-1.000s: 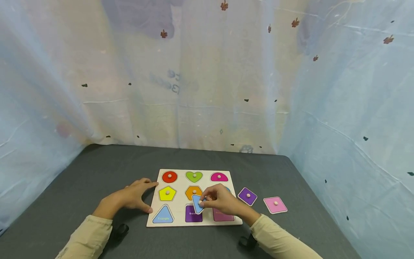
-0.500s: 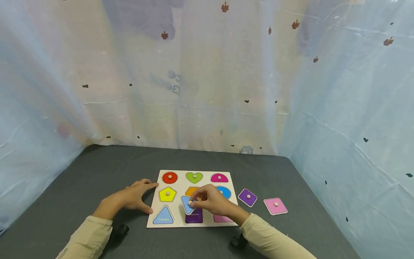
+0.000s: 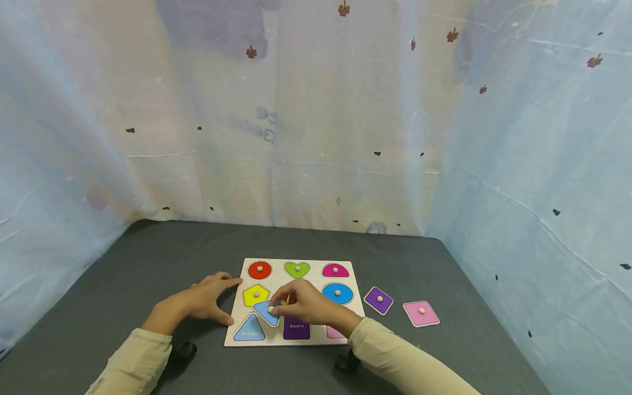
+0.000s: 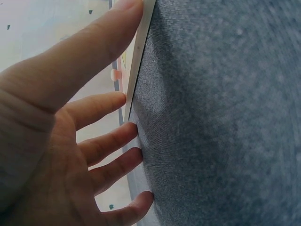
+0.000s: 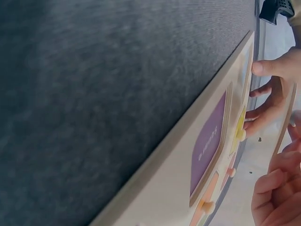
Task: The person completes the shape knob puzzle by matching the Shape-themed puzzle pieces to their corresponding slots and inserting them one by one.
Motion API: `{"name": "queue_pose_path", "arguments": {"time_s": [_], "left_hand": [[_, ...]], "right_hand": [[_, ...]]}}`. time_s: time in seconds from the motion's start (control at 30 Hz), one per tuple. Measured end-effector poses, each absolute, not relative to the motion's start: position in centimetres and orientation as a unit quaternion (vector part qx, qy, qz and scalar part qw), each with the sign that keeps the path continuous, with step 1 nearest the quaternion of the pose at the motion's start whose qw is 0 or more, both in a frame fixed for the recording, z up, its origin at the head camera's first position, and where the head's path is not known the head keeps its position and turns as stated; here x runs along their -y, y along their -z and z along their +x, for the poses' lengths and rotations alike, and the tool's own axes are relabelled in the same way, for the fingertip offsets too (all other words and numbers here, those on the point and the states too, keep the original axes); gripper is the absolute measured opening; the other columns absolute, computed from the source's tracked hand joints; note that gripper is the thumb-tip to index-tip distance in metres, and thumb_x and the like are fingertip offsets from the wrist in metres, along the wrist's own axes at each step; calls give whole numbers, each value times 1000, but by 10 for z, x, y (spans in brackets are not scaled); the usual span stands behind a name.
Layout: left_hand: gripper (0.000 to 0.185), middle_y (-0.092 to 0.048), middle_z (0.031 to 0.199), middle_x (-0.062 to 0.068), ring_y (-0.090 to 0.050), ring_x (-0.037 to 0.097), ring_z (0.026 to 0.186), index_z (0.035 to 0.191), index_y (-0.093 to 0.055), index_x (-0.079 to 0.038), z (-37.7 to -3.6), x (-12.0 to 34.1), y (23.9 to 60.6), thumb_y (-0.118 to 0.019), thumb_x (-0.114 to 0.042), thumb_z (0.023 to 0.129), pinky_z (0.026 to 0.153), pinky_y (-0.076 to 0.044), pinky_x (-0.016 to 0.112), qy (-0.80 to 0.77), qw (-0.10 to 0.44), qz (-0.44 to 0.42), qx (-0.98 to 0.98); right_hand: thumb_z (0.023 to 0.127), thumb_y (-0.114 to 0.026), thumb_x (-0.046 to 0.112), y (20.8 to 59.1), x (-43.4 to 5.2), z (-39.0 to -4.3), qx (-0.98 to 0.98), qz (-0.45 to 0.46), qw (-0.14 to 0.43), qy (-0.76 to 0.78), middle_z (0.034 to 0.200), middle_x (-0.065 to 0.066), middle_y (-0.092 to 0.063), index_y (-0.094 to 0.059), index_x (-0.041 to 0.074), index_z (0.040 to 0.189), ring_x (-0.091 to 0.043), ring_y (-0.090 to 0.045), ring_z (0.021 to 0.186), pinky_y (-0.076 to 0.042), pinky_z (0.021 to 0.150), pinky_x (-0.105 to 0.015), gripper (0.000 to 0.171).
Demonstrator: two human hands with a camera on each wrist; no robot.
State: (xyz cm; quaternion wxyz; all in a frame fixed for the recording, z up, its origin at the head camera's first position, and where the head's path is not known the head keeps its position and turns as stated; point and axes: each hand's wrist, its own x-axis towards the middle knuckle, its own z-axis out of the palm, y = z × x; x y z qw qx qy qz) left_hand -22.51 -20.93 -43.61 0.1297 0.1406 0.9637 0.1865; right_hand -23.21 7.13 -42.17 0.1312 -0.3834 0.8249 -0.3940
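My right hand [image 3: 308, 303] pinches the small knob of a blue triangle puzzle piece [image 3: 264, 314]. The piece is tilted above the wooden shape board [image 3: 277, 270], close to the blue triangle recess [image 3: 249, 331] at the board's lower left. In the right wrist view the piece [image 5: 286, 120] shows as a thin edge by the fingertips. At the board's left edge, my left hand [image 3: 209, 299] rests with thumb and index finger touching the rim and the other fingers spread. The purple square recess [image 3: 296, 332] has no piece in it. The hand partly covers the pink recess [image 3: 334, 332].
A purple knobbed piece [image 3: 378, 300] and a pink one [image 3: 421, 314] lie on the dark table [image 3: 444, 356], right of the board. Set in the board are several pieces, among them a red circle [image 3: 257, 274] and a blue oval [image 3: 338, 299]. A patterned curtain [image 3: 316, 192] surrounds the table.
My right hand has carried the blue triangle piece leftward across the board, from over the square recess to beside the triangle recess, turning it slightly. The left hand has stayed in place.
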Motion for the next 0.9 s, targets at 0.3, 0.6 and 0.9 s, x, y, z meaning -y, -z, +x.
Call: {"name": "queue_pose_path", "arguments": {"time_s": [0.3,0.6,0.9], "left_hand": [[100,-43,149,21,-44,43,132,152,-45,-13,-223,209,433,-92,-43,69,101,-35,75,-187,125,145,-963],[99,-43,148,21,-44,43,133,152,-46,-13,-222,209,434,-92,-42,69,101,-33,77,-190,125,151,-962],[98,-44,148,21,-44,44,133,152,-46,-13,-223,210,435,-91,-44,70,101,-32,79,-189,124,151,-962]], "right_hand": [[92,-75,17,424,-57,-234,-829,-396,149,367,67,7,-55,-79,11,98,-3,-47,61,-39,57,-14,10],[93,-73,13,430,-43,-236,-809,-424,184,363,65,8,-51,-78,5,100,-2,-45,60,-37,56,-13,12],[93,-73,12,432,-34,-235,-807,-440,194,344,66,5,-51,-78,4,99,0,-46,60,-39,58,-12,12]]}}
